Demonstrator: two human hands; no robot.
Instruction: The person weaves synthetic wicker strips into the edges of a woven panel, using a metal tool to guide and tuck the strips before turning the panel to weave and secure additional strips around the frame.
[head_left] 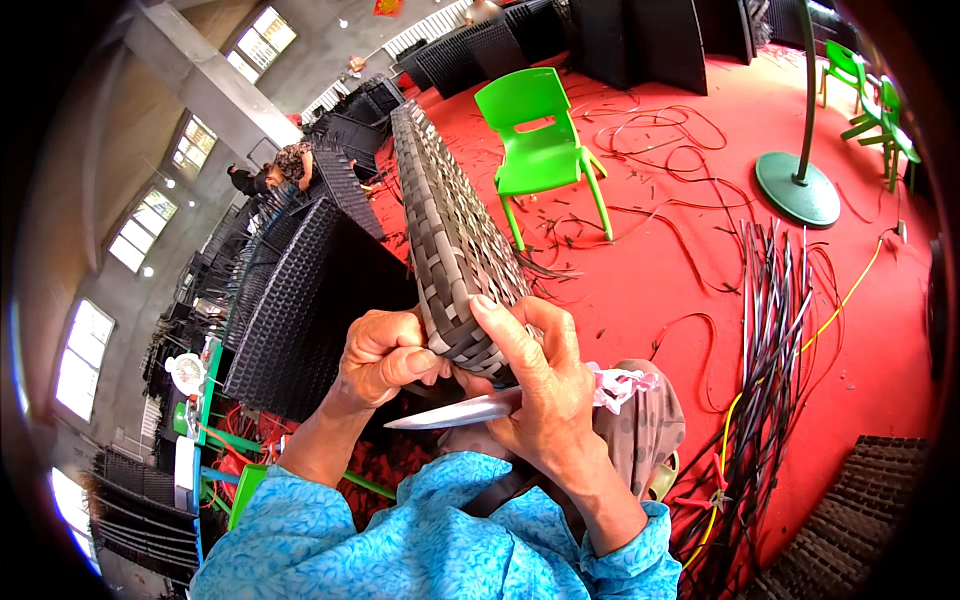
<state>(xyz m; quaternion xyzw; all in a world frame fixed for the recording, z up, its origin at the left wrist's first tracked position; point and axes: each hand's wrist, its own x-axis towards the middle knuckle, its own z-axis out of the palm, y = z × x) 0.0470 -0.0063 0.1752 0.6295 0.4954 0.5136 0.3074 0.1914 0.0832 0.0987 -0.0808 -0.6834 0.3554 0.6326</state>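
Note:
A long woven wicker piece (450,220) in grey-brown flat strips stands tilted in front of me, its near corner between my hands. At that corner's left side, my left hand (383,355) is closed, thumb and fingers pinched against the weave; its fingertips are partly hidden. My right hand (548,390) presses its thumb on the corner's top right. Tucked in the same hand is a silver pointed blade (450,412), its tip toward the left below my left hand. The blade's handle end is hidden in my palm.
A green chair (535,140) stands ahead on the red floor (650,270). Dark woven panels (290,310) are stacked at left. Loose strips (765,400) lie at right with a yellow cord (722,460). A green round stand base (797,190) is beyond. Another person (292,165) is far left.

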